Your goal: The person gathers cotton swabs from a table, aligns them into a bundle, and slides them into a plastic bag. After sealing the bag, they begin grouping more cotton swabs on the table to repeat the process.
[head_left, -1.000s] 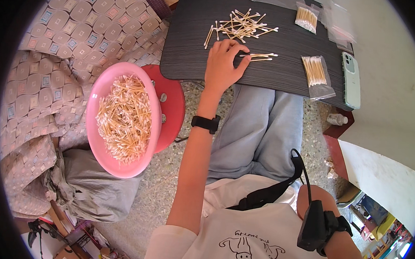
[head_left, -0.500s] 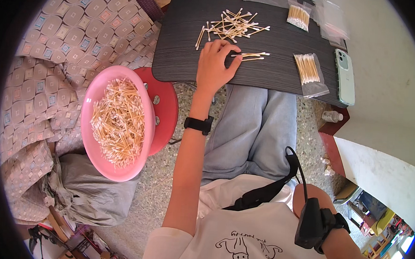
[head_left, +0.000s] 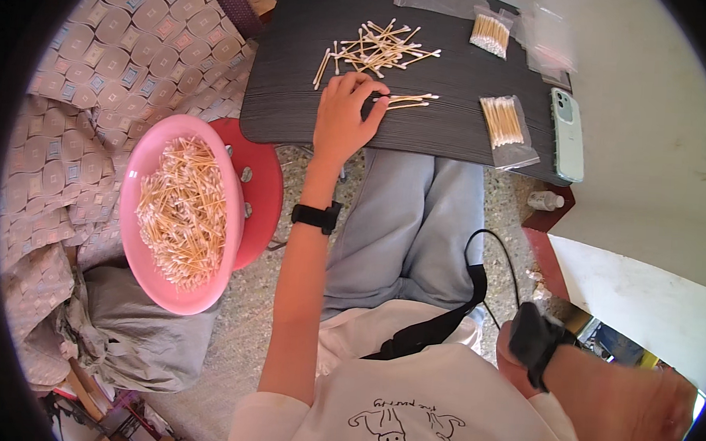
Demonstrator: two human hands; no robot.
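Observation:
My left hand [head_left: 346,115] rests on the dark table [head_left: 286,121], fingers bent and thumb apart from the index finger. A few cotton swabs [head_left: 411,101] lie beside it; their near ends reach into the gap by the thumb, which partly covers them. Just beyond the fingers spreads a loose pile of cotton swabs [head_left: 378,48]. My right hand [head_left: 666,409] is at the lower right, away from the table and smeared by motion. Its fingers cannot be made out, and a black device [head_left: 534,338] is strapped on that arm.
Left of my arm, a pink basin [head_left: 129,233] full of cotton swabs sits on a red stool [head_left: 263,192]. Two clear bags of swabs [head_left: 502,123] [head_left: 490,34], flat plastic bags [head_left: 547,43] and a pale green phone [head_left: 566,136] occupy the table's right side. A wall stands beyond.
My right hand has swung into view at the lower right, and its arm has shifted. The whole view has slid slightly; my left hand stays put beside the same few swabs.

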